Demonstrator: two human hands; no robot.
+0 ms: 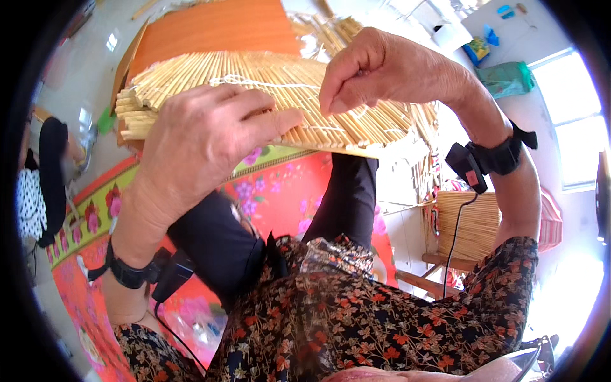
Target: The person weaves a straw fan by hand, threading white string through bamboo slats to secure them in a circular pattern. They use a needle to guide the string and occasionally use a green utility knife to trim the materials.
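A mat of thin pale sticks [238,65] laced with white string lies across an orange board [223,24] in front of me. My left hand [210,137] rests on the mat's near left part with its fingers curled over the sticks; its thumb is hidden. My right hand [385,70] is bent over the right part of the mat, its fingers closed in a pinch near the sticks. What that pinch holds is too small to make out. Black devices with cables are strapped to both my wrists.
A floral red cloth [286,184] lies beneath my legs. At right are a wooden stool [428,280] with more sticks [468,223], a green bag [505,78] and a bright window. At far left, another person's dark-clothed leg [52,172] shows near the tiled floor.
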